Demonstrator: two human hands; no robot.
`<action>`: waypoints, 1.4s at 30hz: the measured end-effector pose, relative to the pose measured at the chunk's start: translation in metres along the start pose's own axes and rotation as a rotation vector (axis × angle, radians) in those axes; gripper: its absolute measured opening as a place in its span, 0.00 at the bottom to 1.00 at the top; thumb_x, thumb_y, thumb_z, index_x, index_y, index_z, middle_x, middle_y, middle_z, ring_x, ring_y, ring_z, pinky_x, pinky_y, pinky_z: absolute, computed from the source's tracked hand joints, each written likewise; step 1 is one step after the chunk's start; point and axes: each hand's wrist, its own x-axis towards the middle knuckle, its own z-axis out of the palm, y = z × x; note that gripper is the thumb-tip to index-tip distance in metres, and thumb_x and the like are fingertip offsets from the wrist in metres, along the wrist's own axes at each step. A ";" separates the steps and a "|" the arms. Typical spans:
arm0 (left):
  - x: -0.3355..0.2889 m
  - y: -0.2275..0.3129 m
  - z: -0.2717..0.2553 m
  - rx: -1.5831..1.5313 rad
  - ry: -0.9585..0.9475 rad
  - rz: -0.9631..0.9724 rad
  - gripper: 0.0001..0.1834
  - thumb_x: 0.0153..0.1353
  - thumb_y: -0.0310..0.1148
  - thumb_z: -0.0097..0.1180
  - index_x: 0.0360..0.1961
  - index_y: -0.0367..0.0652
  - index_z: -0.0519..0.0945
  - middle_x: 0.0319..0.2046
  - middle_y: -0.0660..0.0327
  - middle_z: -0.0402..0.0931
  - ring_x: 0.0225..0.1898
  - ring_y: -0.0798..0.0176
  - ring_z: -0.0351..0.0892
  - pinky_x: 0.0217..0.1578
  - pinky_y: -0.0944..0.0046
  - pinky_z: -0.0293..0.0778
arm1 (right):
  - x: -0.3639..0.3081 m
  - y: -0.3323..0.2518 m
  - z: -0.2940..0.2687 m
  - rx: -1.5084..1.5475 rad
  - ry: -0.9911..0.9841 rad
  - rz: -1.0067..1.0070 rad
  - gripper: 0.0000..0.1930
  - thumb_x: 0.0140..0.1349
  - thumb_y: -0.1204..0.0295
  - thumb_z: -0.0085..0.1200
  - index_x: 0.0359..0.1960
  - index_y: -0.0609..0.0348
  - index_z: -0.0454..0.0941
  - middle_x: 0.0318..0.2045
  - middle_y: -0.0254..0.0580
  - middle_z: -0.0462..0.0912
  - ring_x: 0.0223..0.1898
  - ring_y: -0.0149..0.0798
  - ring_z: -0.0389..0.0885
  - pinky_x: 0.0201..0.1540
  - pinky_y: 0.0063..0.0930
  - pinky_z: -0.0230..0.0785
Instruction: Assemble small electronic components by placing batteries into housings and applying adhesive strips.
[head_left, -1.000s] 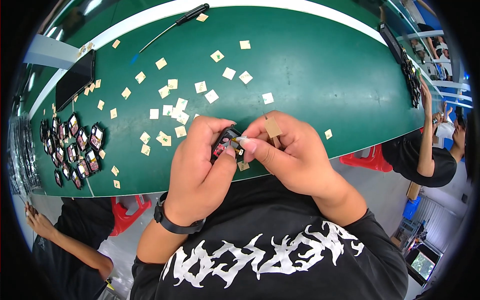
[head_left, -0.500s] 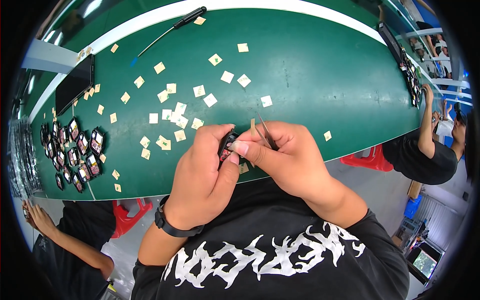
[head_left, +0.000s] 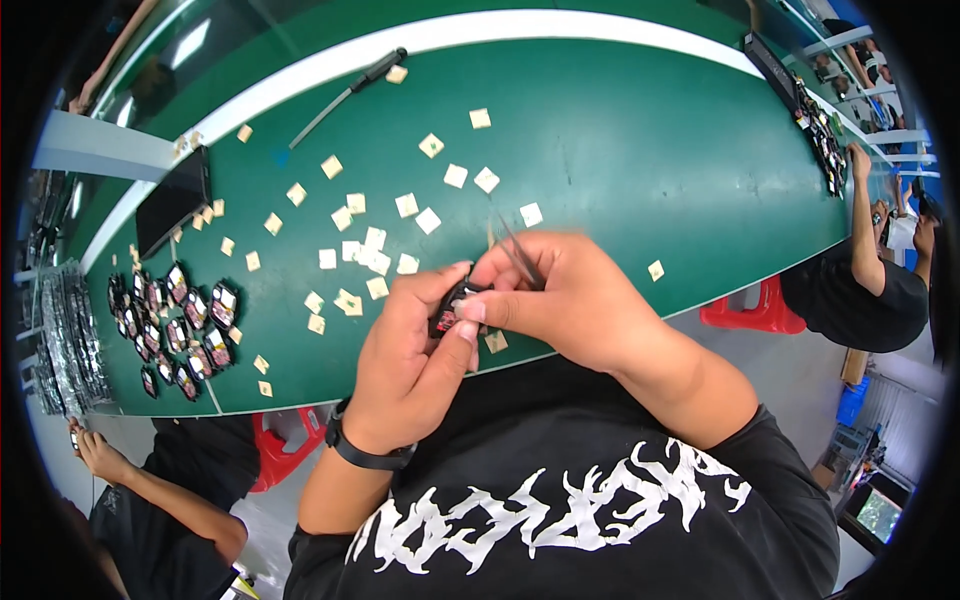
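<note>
Near the front edge of the green table, my left hand (head_left: 405,365) grips a small black device housing (head_left: 446,321) with reddish parts inside. My right hand (head_left: 575,300) holds metal tweezers (head_left: 517,252), their tips pointing up and away from the housing. That hand's thumb and fingertips press on the housing's open side, hiding much of it. A pale strip beside the tweezers is blurred. Just below the fingers, a square tan paper piece (head_left: 496,342) lies at the table edge.
Many pale paper squares (head_left: 428,220) are scattered over the green table (head_left: 640,150). Similar black housings (head_left: 180,335) cluster at left beside a dark flat tray (head_left: 175,205) and clear bags (head_left: 70,340). A screwdriver (head_left: 375,70) lies at the back. Co-workers sit on either side.
The whole view has shifted, so the table's things appear further right. Both hands stay together at the housing; the right thumb has moved slightly over it, and the tweezers lean more to the left.
</note>
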 end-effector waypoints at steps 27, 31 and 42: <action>0.004 0.003 0.008 0.124 0.129 0.015 0.25 0.66 0.15 0.52 0.65 0.36 0.76 0.37 0.58 0.80 0.29 0.72 0.81 0.29 0.71 0.78 | -0.004 0.014 -0.010 -0.046 -0.003 -0.084 0.07 0.71 0.73 0.57 0.44 0.64 0.79 0.34 0.28 0.81 0.34 0.19 0.72 0.36 0.19 0.67; 0.005 0.004 0.005 0.071 0.101 0.002 0.27 0.66 0.14 0.49 0.66 0.36 0.75 0.39 0.56 0.81 0.30 0.70 0.82 0.31 0.70 0.79 | -0.006 0.006 -0.011 -0.025 -0.002 -0.035 0.09 0.70 0.74 0.59 0.47 0.65 0.80 0.30 0.26 0.78 0.29 0.17 0.69 0.30 0.18 0.62; 0.005 0.003 0.006 0.116 0.066 0.062 0.27 0.66 0.15 0.47 0.68 0.31 0.72 0.39 0.56 0.79 0.31 0.69 0.80 0.32 0.70 0.78 | -0.007 0.005 -0.013 -0.064 0.002 -0.037 0.10 0.70 0.75 0.56 0.48 0.68 0.81 0.30 0.27 0.80 0.32 0.19 0.72 0.34 0.19 0.66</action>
